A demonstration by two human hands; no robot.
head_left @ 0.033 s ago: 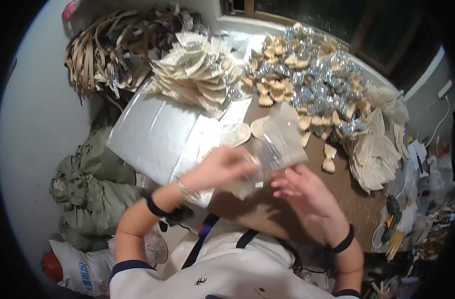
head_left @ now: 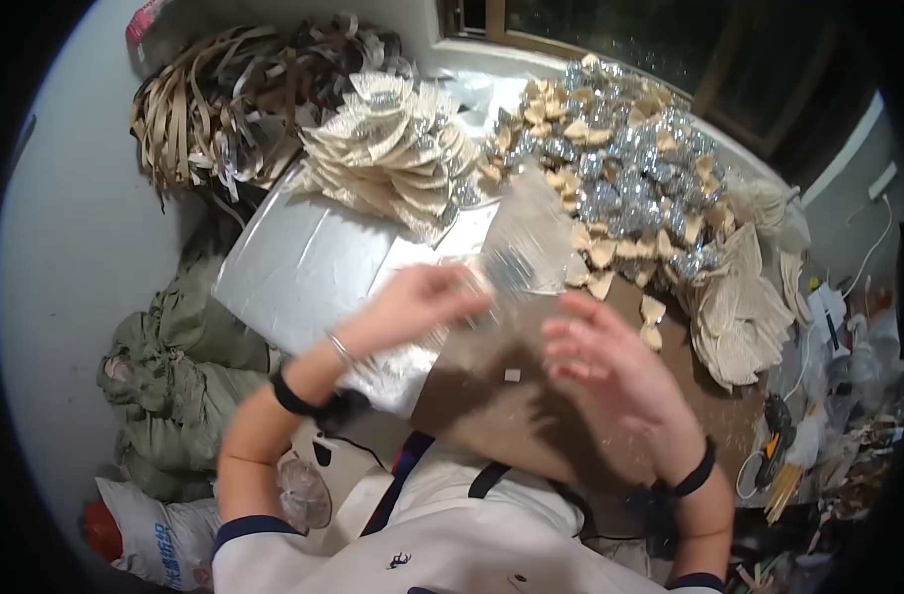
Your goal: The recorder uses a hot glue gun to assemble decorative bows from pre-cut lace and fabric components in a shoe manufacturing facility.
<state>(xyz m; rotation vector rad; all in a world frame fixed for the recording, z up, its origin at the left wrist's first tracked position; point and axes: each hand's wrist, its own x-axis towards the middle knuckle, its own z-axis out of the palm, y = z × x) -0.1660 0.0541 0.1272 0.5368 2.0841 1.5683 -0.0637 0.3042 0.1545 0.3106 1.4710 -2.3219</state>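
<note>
Left hand reaches across the brown worktable, fingers curled together and blurred by motion; it pinches the lower edge of a silvery foil sheet, though the exact grip cannot be told through the blur. The sheet stands tilted up from the table, just in front of both hands, near the table's middle. Right hand hovers just right of the sheet, palm down, fingers spread and loosely bent, apparently not touching the foil. Black band on each wrist; thin bracelet on the left one. Under the left forearm lies a flat stack of silver sheets, its near corner hanging past the table edge. Behind it, a fanned stack of cream and silver folded pieces. Farther right, a big loose heap of small silver and tan folded pieces spreads to the back wall. A pile of pale fan-shaped pieces sits at the table's right end. Bundle of tan and grey strips at top left. Green sacks on the floor, left of the table.
</note>
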